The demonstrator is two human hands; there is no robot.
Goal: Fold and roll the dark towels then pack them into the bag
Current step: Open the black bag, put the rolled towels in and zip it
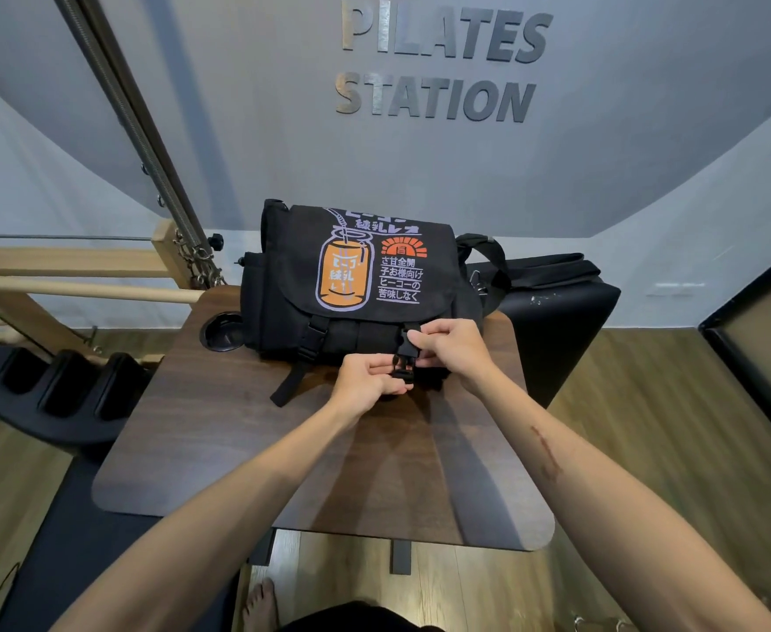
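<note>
Cup recess (pixel 222 331) beside bag (pixel 361 275)

Wall (pixel 420 166) carries raised metal lettering: "PILATES STATION" in two lines. Bag (pixel 283 275) flap has a print of an orange can with a straw plus Japanese text; the white lines at right read roughly さ甘全開 / 子お様向け / ヒーコーの / 苦味しなく. Header line and the characters on the can aren't cleanly legible.
</note>
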